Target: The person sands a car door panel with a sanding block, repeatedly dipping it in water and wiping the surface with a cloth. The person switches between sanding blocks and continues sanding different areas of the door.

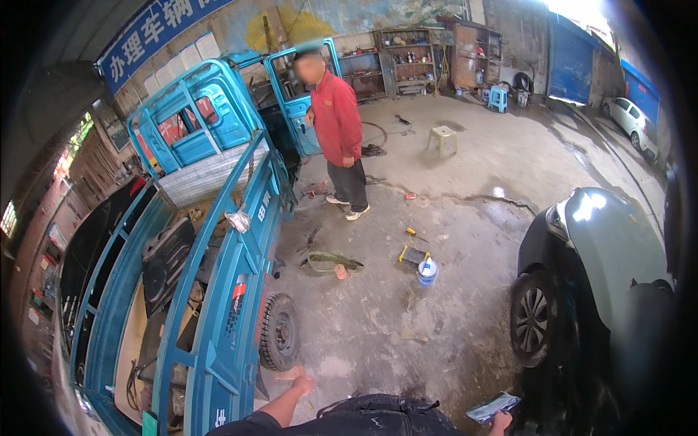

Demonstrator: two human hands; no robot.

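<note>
My right hand (500, 421), at the lower edge, is closed on a flat plastic packet (494, 408) that looks bluish and shiny; its contents cannot be made out. My left hand (304, 382) hangs low beside the rear wheel (280, 332) of a blue cargo tricycle (247, 243). The left fingers are too small and blurred to show whether they are closed, and nothing is plainly visible in them. A dark panel (169, 256) and other loose pieces lie in the tricycle's cargo bed.
A person in a red jacket (338, 120) stands by the open cab door. On the concrete floor are a blue-and-white bucket (427, 273), a yellow-handled tool (416, 234), a green strap (320, 260) and a stool (442, 139). A dark car (582, 276) stands at right.
</note>
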